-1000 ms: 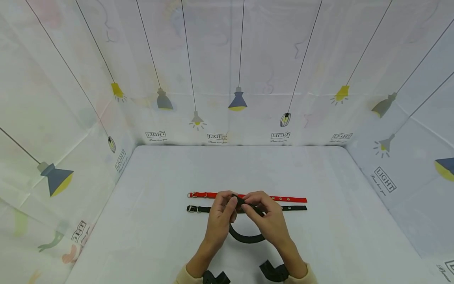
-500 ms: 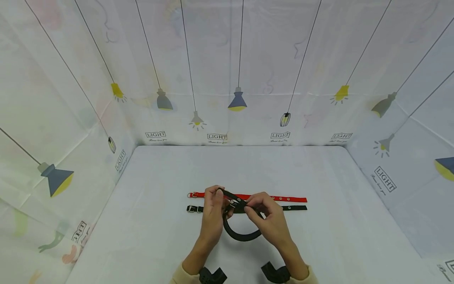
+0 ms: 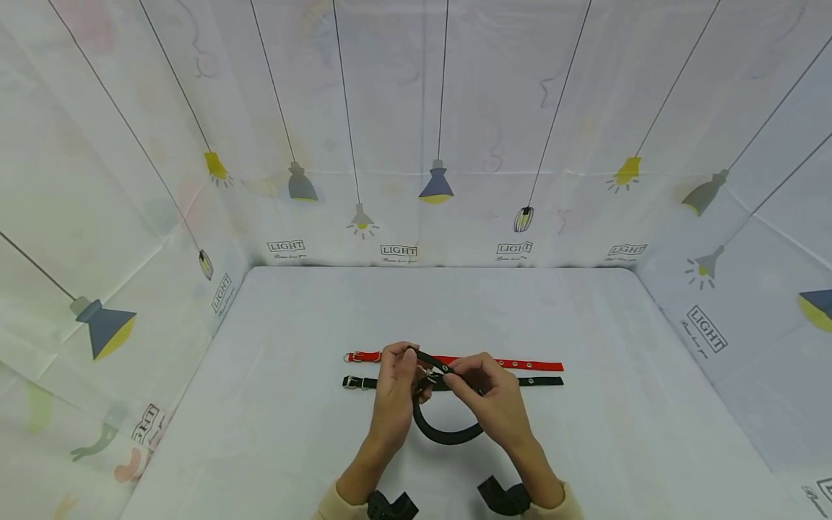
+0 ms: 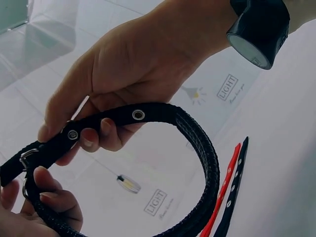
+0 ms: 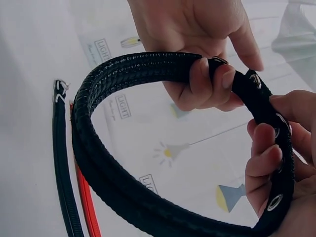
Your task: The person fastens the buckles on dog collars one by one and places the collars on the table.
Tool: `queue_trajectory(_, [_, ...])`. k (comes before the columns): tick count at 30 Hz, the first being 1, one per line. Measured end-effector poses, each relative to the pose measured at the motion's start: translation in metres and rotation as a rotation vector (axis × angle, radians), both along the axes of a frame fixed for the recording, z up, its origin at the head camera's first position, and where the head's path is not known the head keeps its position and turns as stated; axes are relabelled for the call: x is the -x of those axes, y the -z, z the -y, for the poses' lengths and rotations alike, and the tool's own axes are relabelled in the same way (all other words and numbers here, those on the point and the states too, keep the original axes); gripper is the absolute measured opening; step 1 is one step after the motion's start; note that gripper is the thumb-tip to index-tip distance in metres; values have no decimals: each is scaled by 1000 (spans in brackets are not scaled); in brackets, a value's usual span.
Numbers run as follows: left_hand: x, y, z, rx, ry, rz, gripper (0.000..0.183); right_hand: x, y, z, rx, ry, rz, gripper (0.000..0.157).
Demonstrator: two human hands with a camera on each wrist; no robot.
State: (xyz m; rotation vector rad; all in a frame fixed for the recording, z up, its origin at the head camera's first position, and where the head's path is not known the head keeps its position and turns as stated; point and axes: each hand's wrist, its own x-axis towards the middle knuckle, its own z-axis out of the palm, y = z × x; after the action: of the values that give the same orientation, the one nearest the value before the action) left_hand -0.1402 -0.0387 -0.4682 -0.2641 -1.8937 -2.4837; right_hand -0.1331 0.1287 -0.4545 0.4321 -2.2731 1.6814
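Note:
Both hands hold a black dog collar (image 3: 448, 437) up off the table, bent into a loop. My left hand (image 3: 393, 404) grips it at the silver buckle (image 4: 29, 159), thumb near the strap's tip. My right hand (image 3: 499, 401) pinches the part of the strap with metal eyelets, right beside the buckle. In the left wrist view, the strap (image 4: 158, 112) passes through the buckle frame, with eyelets on the right hand's side. The right wrist view shows the collar's padded, stitched band (image 5: 118, 168) curving below the fingers.
A red collar (image 3: 529, 365) and a second black collar (image 3: 544, 380) lie straight and parallel on the white table (image 3: 292, 448), just behind the hands. Black camera mounts (image 3: 393, 505) sit on the wrists. A lamp-printed curtain (image 3: 422, 94) encloses the table.
The left hand has shifted left, away from the right hand, exposing the strap's end and the buckle. Over the last half second the hands have moved only slightly. The table collars stay put.

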Motion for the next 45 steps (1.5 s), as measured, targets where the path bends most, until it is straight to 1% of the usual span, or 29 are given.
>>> queue_trajectory(4, [1, -1, 0, -13, 16, 8, 38, 0, 0, 1, 8, 23, -23, 20])
queue_trajectory(6, [1, -1, 0, -17, 22, 13, 37, 1, 2, 0, 28, 16, -59, 21])
queue_trajectory(11, [1, -1, -1, -11, 32, 13, 36, 3, 5, -1, 104, -33, -146, 20])
queue_trajectory(15, [-1, 1, -1, 18, 45, 10, 38, 3, 4, -1, 151, -20, -180, 17])
queue_trajectory(21, [-4, 5, -3, 94, 59, -11, 32, 1, 1, -1, 181, 42, -172, 15])
queue_trajectory(26, [-3, 8, -4, 151, 54, -11, 28, 1, 1, -2, 177, 54, -149, 18])
queue_trajectory(30, [-2, 10, -4, 184, 40, -27, 29, 1, 3, -3, 160, 39, -136, 26])
queue_trajectory(33, [-2, 9, -5, 207, 35, -45, 28, 2, 5, -4, 154, 9, -159, 30])
queue_trajectory(37, [-3, 8, -5, 226, 39, -51, 24, 4, 6, -4, 153, -31, -180, 33])
queue_trajectory(41, [-3, 6, -5, 246, 43, -45, 21, 5, 3, -5, 131, -47, -176, 37])
queue_trajectory(45, [-3, 4, -3, 265, 50, -59, 21, 7, 2, -8, 109, -69, -188, 39])
